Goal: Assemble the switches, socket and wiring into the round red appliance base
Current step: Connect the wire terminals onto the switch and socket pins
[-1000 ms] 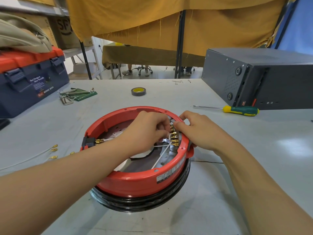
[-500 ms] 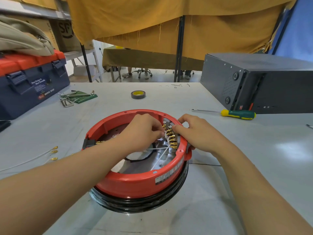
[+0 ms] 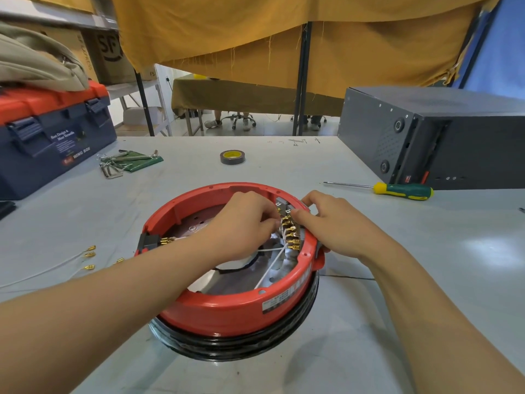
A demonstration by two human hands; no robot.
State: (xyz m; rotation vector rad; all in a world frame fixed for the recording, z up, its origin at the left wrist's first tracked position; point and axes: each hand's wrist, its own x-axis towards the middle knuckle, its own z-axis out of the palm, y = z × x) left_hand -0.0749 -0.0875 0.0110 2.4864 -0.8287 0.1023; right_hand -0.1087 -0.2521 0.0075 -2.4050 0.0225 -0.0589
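The round red appliance base (image 3: 227, 311) lies upside down on a black ring in the middle of the table. A row of brass terminals (image 3: 290, 233) with white wires (image 3: 271, 264) runs along the switch block inside its right wall. My left hand (image 3: 244, 223) reaches inside the base, fingers curled and pinching a wire connector at the terminals. On the right rim, my right hand (image 3: 332, 223) grips the switch block, thumb inside and fingers outside. A black socket (image 3: 150, 241) with brass pins sits in the left wall.
Loose white wires with brass connectors (image 3: 88, 255) lie left of the base. A green-yellow screwdriver (image 3: 403, 190) and a dark metal case (image 3: 443, 135) are at the right. A tape roll (image 3: 232, 157), hex keys (image 3: 125, 163) and a blue-red toolbox (image 3: 51, 132) stand behind.
Both hands stay at the terminal row with only small finger shifts. The view has tilted slightly, so the base sits a little lower and nearer.
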